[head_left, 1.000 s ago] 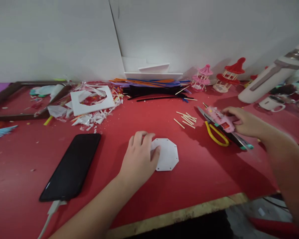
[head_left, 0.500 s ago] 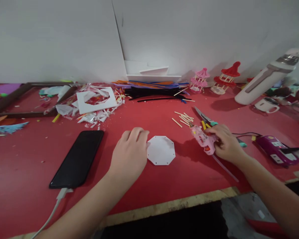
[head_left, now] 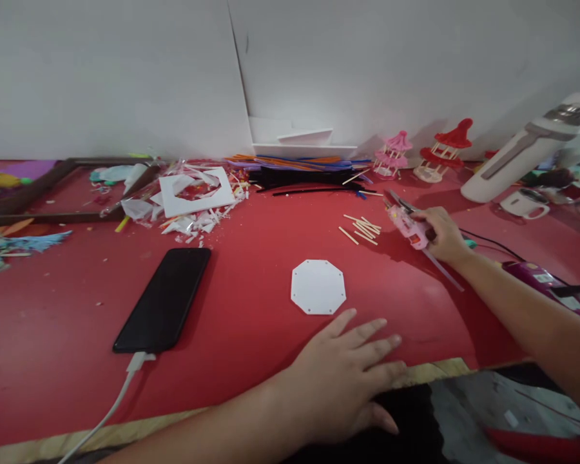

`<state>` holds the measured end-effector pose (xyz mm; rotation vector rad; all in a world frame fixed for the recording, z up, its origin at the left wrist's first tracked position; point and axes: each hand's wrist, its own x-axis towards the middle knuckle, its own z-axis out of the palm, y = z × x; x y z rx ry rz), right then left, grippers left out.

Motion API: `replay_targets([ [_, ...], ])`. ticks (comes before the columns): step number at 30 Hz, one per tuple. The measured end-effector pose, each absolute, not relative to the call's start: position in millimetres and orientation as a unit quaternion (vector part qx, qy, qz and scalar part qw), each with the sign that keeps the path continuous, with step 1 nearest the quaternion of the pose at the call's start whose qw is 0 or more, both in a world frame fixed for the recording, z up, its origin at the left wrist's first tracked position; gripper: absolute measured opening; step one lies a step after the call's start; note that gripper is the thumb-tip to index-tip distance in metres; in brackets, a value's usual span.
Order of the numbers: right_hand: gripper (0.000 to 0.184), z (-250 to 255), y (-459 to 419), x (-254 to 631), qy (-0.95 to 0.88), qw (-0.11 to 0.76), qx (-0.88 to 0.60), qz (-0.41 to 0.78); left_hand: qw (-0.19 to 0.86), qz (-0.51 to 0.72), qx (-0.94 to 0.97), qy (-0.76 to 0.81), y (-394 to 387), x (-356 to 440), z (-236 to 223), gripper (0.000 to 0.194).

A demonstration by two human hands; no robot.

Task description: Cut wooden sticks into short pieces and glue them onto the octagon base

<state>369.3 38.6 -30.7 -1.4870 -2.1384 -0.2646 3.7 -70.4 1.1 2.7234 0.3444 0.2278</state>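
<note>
My right hand is wrapped round a pink hot glue gun, its nozzle pointing to the back left and a clear glue stick trailing from its rear. Partly behind the gun lie scissors, mostly hidden. My left hand is spread, palm down, over the front edge of the table, with nothing in it. Just beyond its fingertips a white octagonal board lies flat, small dark dots or holes near its corners. A small pile of short wooden sticks rests between the board and the glue gun.
A black phone with a white cable lies at left. Behind it are a cut-out white board and scraps. Pipe cleaners, pink and red carousel-like models, a bottle and a mug line the back.
My left hand has left the octagonal board's left side and moved right and nearer, its fingers now spread. My right hand has carried the glue gun farther back, over the scissors.
</note>
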Motion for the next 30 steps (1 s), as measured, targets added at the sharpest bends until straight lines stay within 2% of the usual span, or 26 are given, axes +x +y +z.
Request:
replay_targets([
  [3,0.032,-21.8,48.9,378.0,-0.789,0.252,-0.552,-0.101,0.215,0.054,0.967,0.129,-73.7,12.9,-4.5,0.068],
  [8,0.036,-8.9,28.3,364.0,-0.828,0.219,-0.512,-0.056,0.135,0.083,0.965,0.207,-62.9,-3.2,8.7,0.091],
  [9,0.037,-8.5,19.2,358.3,-0.844,0.203,-0.496,-0.035,0.129,0.105,0.966,0.199,-56.9,-11.2,16.5,0.087],
  [11,0.034,-9.9,0.5,348.4,-0.872,0.17,-0.46,0.009,0.141,0.126,0.958,0.215,-41.8,-27.5,32.7,0.067],
  [13,0.041,-12.0,-13.4,343.6,-0.882,0.15,-0.445,0.037,0.165,0.154,0.928,0.296,-24.9,-39.8,43.4,0.05],
  [14,0.045,-12.1,-17.2,343.5,-0.882,0.144,-0.446,0.048,0.183,0.166,0.912,0.327,-17.0,-43.2,45.1,0.052],
  [18,0.053,0.4,-11.2,347.1,-0.874,0.119,-0.465,0.072,0.241,0.118,0.879,0.393,2.7,-40.2,31.8,0.097],
  [20,0.053,14.4,-0.3,339.9,-0.871,0.125,-0.471,0.055,0.26,0.1,0.878,0.39,4.7,-35.5,22.3,0.112],
  [24,0.035,38.9,27.2,293.8,-0.83,0.145,-0.538,-0.012,0.316,0.099,0.861,0.386,2.5,-34.9,12.1,0.115],
  [27,0.015,40.5,52.2,251.5,-0.823,0.115,-0.557,-0.008,0.325,0.109,0.854,0.392,1.3,-38.9,9.7,0.115],
  [30,0.008,31.6,76.3,223.1,-0.821,0.075,-0.566,0.022,0.301,0.106,0.867,0.384,0.8,-39.8,9.1,0.111],
])
